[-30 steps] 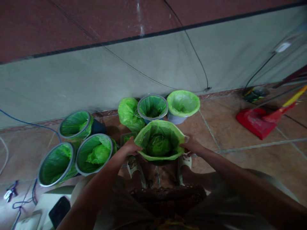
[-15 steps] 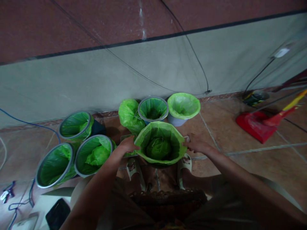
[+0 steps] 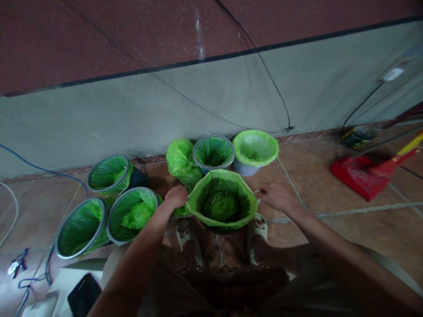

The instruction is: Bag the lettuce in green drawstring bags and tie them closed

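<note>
Between my feet stands a bin lined with a green drawstring trash bag (image 3: 205,187), its mouth folded wide over the rim. Inside it lies a bunched green bag (image 3: 220,206). My left hand (image 3: 176,197) is closed at the left edge of the liner, pinching a short pale drawstring end. On the opposite side, my right hand (image 3: 274,196) is closed on a whitish drawstring loop pulled out from the edge. Just behind are a blue bin (image 3: 214,152) with a grey rim, a pale bin (image 3: 246,168) with a green liner, and a full-looking green bag (image 3: 182,160).
Several lined bins (image 3: 82,226) stand to the left. A phone (image 3: 84,294) lies on a white surface at lower left, near keys (image 3: 17,264) on the tiles. At right are a red dustpan (image 3: 355,176) and a dark can (image 3: 357,137) by the wall (image 3: 132,119).
Both hands have drawn slightly outward from the liner's edge, and the drawstring shows more clearly at each side. The whole view has shifted a little.
</note>
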`<action>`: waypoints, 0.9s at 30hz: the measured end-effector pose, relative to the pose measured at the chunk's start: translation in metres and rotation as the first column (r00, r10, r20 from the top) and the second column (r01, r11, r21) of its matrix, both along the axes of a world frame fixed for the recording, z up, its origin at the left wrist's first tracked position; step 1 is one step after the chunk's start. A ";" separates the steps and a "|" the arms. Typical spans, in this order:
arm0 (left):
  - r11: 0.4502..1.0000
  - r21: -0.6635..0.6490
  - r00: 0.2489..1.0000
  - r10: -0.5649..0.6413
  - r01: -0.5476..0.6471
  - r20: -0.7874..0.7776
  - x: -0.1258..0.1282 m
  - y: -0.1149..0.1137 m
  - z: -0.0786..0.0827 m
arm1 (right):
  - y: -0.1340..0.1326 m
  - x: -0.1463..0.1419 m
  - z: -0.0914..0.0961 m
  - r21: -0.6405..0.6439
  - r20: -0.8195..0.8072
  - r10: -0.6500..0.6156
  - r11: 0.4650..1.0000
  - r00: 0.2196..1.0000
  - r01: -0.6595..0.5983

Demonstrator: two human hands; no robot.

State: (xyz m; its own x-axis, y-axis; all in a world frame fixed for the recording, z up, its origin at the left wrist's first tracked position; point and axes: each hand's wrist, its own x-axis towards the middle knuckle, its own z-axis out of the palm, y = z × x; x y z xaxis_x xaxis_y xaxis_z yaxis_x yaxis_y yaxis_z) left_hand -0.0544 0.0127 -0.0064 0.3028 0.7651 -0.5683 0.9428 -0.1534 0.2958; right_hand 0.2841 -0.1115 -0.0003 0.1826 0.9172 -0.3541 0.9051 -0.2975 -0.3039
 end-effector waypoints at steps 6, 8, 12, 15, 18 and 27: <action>0.982 0.149 0.993 -0.112 0.114 -0.025 0.013 0.000 0.035 | 0.009 -0.019 0.016 0.210 -0.261 0.060 0.978 0.963 -0.004; 0.978 0.162 0.984 -0.150 0.133 0.095 0.020 0.000 0.043 | 0.014 -0.026 0.017 0.295 -0.394 0.088 0.955 0.915 0.035; 0.994 0.109 0.951 -0.061 0.029 0.304 0.031 0.002 0.049 | 0.026 -0.039 0.019 0.339 -0.661 0.052 0.911 0.748 0.236; 0.991 0.114 0.953 0.030 -0.067 0.300 0.034 0.005 0.048 | 0.031 -0.041 0.028 0.264 -0.810 -0.030 0.873 0.586 0.410; 0.987 0.157 0.956 -0.003 -0.045 0.293 0.032 0.006 0.046 | 0.031 -0.032 0.041 0.223 -0.909 -0.017 0.823 0.416 0.522; 0.991 0.119 0.899 0.002 -0.060 0.437 0.057 -0.007 0.044 | 0.035 -0.069 0.012 0.098 -0.907 -0.051 0.940 0.417 0.327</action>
